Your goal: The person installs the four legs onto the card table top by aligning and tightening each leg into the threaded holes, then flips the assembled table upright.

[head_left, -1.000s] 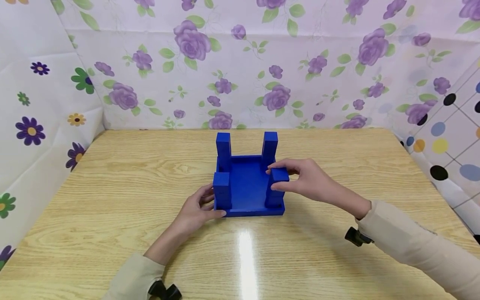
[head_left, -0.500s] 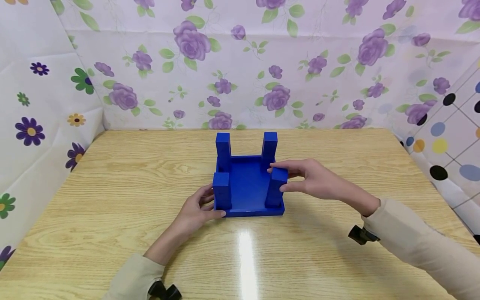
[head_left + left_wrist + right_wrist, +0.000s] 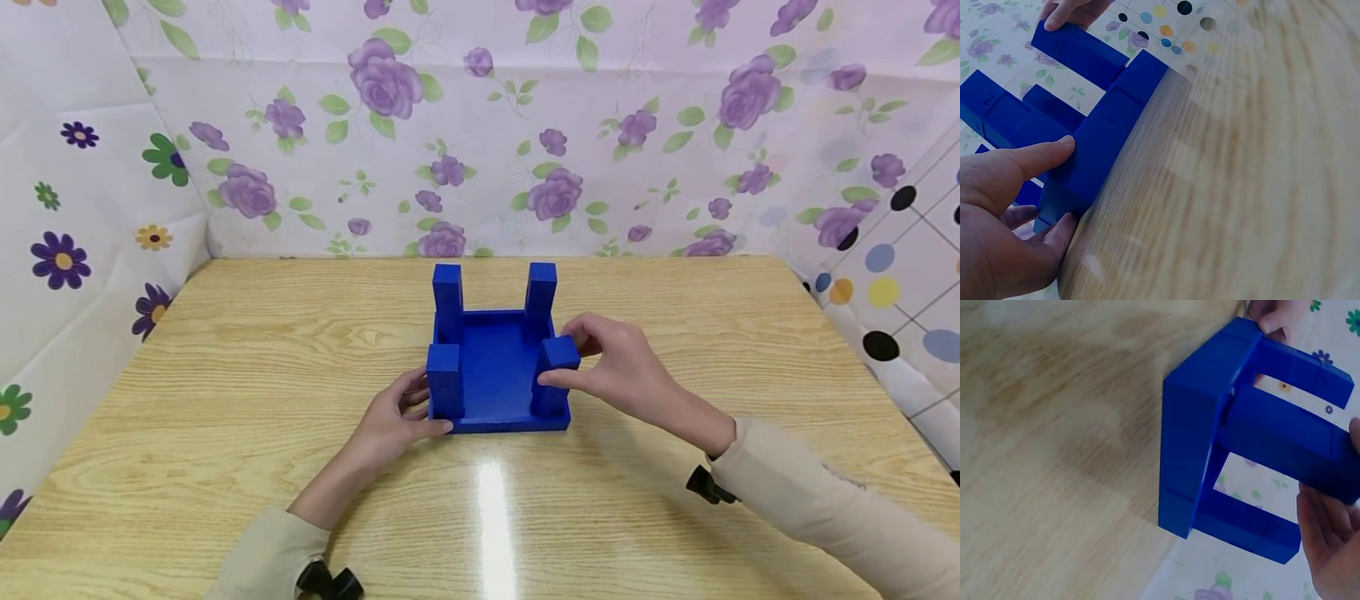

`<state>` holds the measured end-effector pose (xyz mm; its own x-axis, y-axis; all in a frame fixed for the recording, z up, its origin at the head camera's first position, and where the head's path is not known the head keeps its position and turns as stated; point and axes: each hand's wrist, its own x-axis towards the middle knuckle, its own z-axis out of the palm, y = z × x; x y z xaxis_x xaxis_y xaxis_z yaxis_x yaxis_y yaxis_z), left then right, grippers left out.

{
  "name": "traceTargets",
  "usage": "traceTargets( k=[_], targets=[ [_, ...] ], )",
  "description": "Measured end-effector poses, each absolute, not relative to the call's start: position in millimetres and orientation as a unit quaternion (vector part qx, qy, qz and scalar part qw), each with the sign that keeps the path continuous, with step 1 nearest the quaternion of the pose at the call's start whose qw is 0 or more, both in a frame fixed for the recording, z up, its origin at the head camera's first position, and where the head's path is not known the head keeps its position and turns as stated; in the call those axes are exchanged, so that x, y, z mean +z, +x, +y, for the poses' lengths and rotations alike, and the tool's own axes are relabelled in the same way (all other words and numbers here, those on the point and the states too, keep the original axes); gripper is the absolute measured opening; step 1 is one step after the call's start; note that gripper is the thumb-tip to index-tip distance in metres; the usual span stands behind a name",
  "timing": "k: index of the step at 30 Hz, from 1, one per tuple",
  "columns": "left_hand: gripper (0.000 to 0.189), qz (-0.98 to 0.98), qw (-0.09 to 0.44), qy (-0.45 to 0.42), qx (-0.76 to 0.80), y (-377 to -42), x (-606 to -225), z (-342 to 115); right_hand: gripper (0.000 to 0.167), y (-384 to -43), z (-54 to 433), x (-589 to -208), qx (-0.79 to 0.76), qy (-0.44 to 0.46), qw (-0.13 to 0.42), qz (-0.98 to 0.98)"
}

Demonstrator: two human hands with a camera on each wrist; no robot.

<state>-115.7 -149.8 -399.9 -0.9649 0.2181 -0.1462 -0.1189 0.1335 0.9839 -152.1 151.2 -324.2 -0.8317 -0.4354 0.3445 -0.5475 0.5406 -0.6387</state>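
Note:
A blue square tray-like base (image 3: 498, 426) with a raised rim lies on the table, and a tall blue post rises at each corner. My left hand (image 3: 382, 421) holds its front left corner, thumb on the front rim and fingers along the left side, beside the front left post (image 3: 447, 385). My right hand (image 3: 626, 367) pinches the upper part of the front right post (image 3: 551, 392), thumb in front and fingers behind. That post looks slightly turned against the base. In the right wrist view, the post (image 3: 1285, 434) meets the base's corner, its foot partly hidden by the rim.
Two more blue posts, the back left post (image 3: 448, 300) and the back right post (image 3: 540, 296), stand upright at the far corners. The wooden table (image 3: 262, 350) carries the base. Behind it hangs a flowered sheet (image 3: 480, 150), with patterned sheets at both sides.
My right hand loosened its grasp, drew back slightly, then took the front right post again with the fingers farther round its right side. The post's top has turned a little. My left hand stayed put.

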Motion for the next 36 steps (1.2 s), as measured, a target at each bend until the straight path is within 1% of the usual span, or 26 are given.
traceTargets(
  k=[3,6,11,13,17,19,21,24,27,31,36],
  targets=[
    [0.079,0.743,0.128,0.034,0.656,-116,-400,-150,0.040,-151,149,-326,0.380,0.276,0.092,-0.878],
    [0.079,0.744,0.128,0.032,0.655,-116,-400,-150,0.039,-150,147,-327,0.377,0.281,0.099,-0.877],
    [0.079,0.744,0.126,0.031,0.655,-116,-401,-151,0.042,-151,147,-324,0.377,0.294,0.088,-0.874],
    [0.079,0.744,0.126,0.033,0.655,-116,-401,-151,0.047,-153,149,-323,0.382,0.297,0.060,-0.873],
    [0.079,0.743,0.125,0.036,0.657,-116,-402,-151,0.056,-162,159,-318,0.419,0.299,-0.051,-0.855],
    [0.079,0.743,0.124,0.036,0.657,-116,-401,-150,0.057,-167,164,-316,0.448,0.302,-0.114,-0.834],
    [0.079,0.745,0.124,0.034,0.655,-116,-401,-150,0.057,-171,169,-314,0.478,0.303,-0.166,-0.808],
    [0.080,0.747,0.124,0.031,0.653,-116,-401,-150,0.056,-176,174,-313,0.506,0.302,-0.218,-0.778],
    [0.080,0.746,0.125,0.030,0.653,-116,-401,-150,0.054,-179,176,-314,0.520,0.306,-0.238,-0.761],
    [0.081,0.746,0.125,0.029,0.653,-116,-401,-150,0.050,-179,175,-313,0.524,0.309,-0.246,-0.754],
    [0.081,0.747,0.125,0.028,0.652,-116,-401,-150,0.050,-180,173,-314,0.520,0.303,-0.237,-0.762]
  ],
)
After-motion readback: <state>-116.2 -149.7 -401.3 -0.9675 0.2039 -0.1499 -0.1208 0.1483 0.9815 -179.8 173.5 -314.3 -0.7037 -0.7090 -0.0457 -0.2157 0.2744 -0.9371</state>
